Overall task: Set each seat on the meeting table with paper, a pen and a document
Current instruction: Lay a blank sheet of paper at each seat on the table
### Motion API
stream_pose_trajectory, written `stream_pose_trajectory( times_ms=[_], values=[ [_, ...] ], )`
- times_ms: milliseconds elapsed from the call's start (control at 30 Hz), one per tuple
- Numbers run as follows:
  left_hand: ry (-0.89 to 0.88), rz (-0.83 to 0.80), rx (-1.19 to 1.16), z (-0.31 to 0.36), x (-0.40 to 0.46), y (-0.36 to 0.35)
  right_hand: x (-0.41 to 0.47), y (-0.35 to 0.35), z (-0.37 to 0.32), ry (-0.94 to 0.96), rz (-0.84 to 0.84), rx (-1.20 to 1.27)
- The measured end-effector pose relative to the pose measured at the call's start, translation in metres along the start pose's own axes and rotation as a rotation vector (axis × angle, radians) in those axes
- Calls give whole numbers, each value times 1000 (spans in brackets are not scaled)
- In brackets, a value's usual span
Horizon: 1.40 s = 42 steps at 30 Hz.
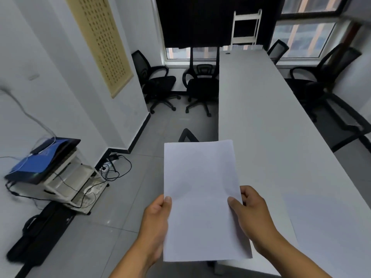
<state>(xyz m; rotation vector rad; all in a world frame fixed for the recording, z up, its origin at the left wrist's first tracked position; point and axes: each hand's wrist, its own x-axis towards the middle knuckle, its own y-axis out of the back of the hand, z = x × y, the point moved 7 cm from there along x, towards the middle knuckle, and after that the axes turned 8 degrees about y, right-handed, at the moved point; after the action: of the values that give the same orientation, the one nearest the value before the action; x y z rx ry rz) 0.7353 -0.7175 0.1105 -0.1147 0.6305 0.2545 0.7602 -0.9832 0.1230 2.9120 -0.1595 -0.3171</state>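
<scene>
I hold a stack of white paper (pixel 200 197) in front of me with both hands, above the floor at the near left edge of the long white meeting table (pixel 271 137). My left hand (pixel 156 221) grips the stack's left edge, thumb on top. On the right edge my right hand (pixel 255 215) grips it the same way. I cannot tell how many sheets the stack holds. No pen or document shows on the table top.
Black office chairs stand at the far left (pixel 158 81), by the window (pixel 202 85) and along the table's right side (pixel 321 81). One chair back (pixel 187 135) peeks out behind the paper. A printer stand (pixel 66 177) with cables and a blue folder (pixel 34 161) sits left.
</scene>
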Motion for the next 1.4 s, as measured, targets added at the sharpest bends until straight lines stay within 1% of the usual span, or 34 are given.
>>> stream_pose_trajectory(
  times_ms=[100, 267, 333, 533, 800, 933, 1033, 1167, 1233, 1300, 1400],
  values=[
    [-36, -21, -1, 22, 2, 47, -8, -43, -29, 49, 15, 17],
    [-82, -2, -29, 60, 8, 114, -12, -108, -73, 99, -22, 45],
    [-97, 14, -41, 71, 19, 129, -4, -125, -85, 129, -32, 46],
    [-122, 40, -63, 106, 59, 147, 38, -162, -106, 190, -13, 58],
    [-161, 17, 132, 195, 162, 127, 138, -188, -120, 213, 78, 129],
    [-188, 7, 216, 230, 200, 104, 171, -182, -129, 201, 138, 141],
    [-207, -8, 252, 248, 236, 75, 189, -165, -135, 197, 221, 139],
    [-174, -107, 309, 249, 291, 34, 211, -141, -132, 166, 346, 116],
    [-133, -184, 350, 258, 306, 6, 223, -131, -123, 123, 432, 106],
    [-144, -233, 394, 271, 312, -16, 229, -127, -117, 82, 489, 109],
    [-134, -348, 467, 278, 339, -48, 242, -122, -109, 31, 593, 124]
  ],
)
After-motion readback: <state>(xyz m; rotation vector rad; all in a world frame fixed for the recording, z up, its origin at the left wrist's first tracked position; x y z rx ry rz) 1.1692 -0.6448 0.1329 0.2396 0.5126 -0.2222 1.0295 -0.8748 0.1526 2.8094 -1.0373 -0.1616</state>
